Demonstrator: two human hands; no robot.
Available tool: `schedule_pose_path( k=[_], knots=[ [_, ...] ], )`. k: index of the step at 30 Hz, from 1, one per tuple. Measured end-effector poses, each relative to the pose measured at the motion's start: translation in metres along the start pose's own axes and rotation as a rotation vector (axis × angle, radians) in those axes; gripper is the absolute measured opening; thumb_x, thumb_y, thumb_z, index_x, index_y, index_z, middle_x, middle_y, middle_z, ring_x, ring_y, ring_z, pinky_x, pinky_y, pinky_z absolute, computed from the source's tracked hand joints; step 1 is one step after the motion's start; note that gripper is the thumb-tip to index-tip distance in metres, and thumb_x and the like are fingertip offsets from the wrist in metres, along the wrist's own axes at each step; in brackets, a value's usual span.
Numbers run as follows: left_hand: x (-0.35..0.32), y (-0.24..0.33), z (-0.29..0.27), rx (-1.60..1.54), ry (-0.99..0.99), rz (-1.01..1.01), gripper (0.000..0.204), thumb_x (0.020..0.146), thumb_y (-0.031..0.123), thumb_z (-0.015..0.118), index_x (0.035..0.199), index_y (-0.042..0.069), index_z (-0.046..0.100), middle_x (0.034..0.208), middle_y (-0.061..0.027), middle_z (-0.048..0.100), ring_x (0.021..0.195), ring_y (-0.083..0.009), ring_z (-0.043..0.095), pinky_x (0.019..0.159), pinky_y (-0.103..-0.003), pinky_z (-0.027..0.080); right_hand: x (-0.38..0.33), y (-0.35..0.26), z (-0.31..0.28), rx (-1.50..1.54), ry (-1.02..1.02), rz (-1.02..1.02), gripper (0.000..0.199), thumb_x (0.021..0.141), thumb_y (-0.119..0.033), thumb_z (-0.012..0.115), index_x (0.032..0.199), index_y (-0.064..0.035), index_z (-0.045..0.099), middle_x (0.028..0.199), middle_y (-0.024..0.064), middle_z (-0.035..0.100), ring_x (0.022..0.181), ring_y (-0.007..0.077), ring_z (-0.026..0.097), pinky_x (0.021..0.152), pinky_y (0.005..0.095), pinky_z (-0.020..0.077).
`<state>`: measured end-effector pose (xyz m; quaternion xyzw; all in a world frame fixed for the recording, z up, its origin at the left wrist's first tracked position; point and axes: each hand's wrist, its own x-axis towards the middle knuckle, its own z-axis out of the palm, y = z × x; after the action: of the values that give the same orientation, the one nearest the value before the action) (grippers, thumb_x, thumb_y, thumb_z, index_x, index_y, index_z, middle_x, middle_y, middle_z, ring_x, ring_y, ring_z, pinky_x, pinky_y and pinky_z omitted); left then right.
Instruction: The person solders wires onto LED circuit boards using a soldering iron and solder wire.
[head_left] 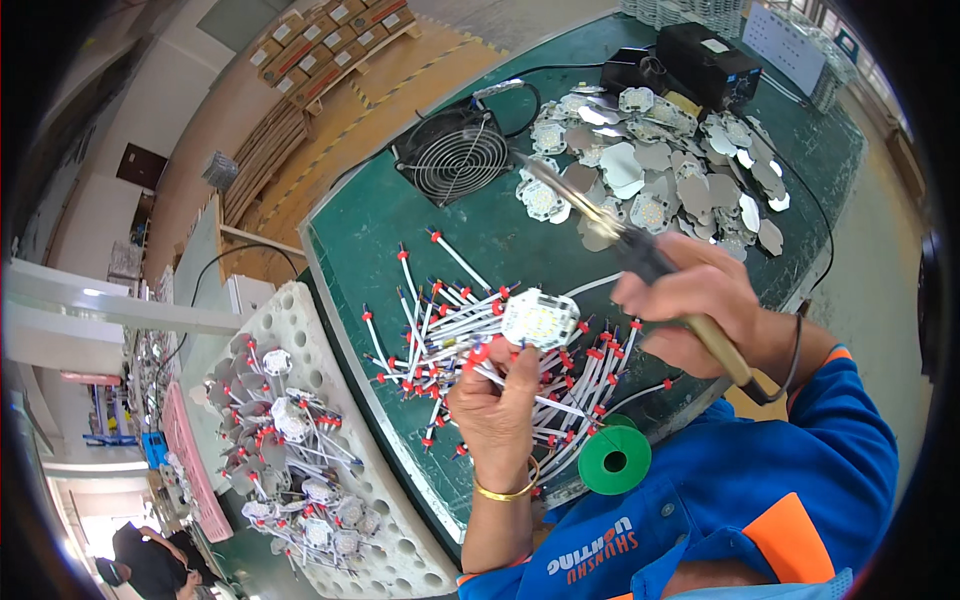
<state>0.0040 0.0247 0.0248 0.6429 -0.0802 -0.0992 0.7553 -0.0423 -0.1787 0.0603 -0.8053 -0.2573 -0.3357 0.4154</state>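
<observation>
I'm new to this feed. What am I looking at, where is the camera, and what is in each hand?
One picture, from a fisheye camera on a person's head, looking down at their own bare hands over a green bench. The left hand holds a small white LED board and a wire. The right hand grips a soldering iron, tip pointing away. On the bench lie red-tipped white wires, a pile of metal plates, a fan and a green spool.

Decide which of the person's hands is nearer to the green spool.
Left. The left hand is just up-left of the green spool; the right hand, holding the soldering iron, is higher and farther.
</observation>
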Motion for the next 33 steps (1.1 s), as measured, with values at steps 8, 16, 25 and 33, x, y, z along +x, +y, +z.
schedule_pose_path(
  k=[8,16,25,33],
  knots=[
    [-0.022,0.003,-0.002,0.173,0.053,-0.014,0.014,0.074,-0.001,0.064,0.087,0.001,0.062,0.069,0.0036,0.057,0.059,-0.0010,0.044,0.052,-0.016,0.035,-0.031,-0.012,-0.019,0.087,-0.183,-0.073,0.033,0.086,-0.043,0.050,0.091,-0.0100,0.047,0.082,0.0129,0.059,0.057,0.0236,0.054,0.046,0.0328,0.0420],
    [-0.035,0.009,0.003,0.088,0.049,-0.025,0.015,0.073,-0.003,0.065,0.088,0.000,0.063,0.072,0.0014,0.060,0.060,-0.0020,0.047,0.053,-0.017,0.038,-0.049,-0.015,-0.015,0.221,-0.171,-0.188,0.029,0.082,-0.033,0.059,0.095,-0.0071,0.059,0.069,0.0087,0.051,0.057,0.0218,0.051,0.048,0.0306,0.0411],
    [-0.037,0.008,0.000,0.136,0.018,0.008,0.019,0.072,-0.003,0.066,0.090,-0.001,0.062,0.073,-0.0003,0.059,0.064,-0.0040,0.049,0.056,-0.018,0.040,-0.055,-0.021,-0.008,0.295,-0.135,-0.179,0.019,0.063,-0.011,0.058,0.081,-0.0101,0.062,0.058,0.0012,0.043,0.046,0.0151,0.045,0.044,0.0264,0.0379],
    [-0.038,0.009,-0.004,0.124,0.007,0.007,0.023,0.071,-0.003,0.068,0.092,-0.001,0.060,0.075,-0.0013,0.059,0.066,-0.0053,0.050,0.058,-0.019,0.041,-0.052,-0.019,-0.003,0.289,-0.152,-0.188,0.019,0.061,-0.009,0.058,0.080,-0.0105,0.063,0.058,0.0007,0.043,0.045,0.0147,0.045,0.043,0.0259,0.0372]
  ],
)
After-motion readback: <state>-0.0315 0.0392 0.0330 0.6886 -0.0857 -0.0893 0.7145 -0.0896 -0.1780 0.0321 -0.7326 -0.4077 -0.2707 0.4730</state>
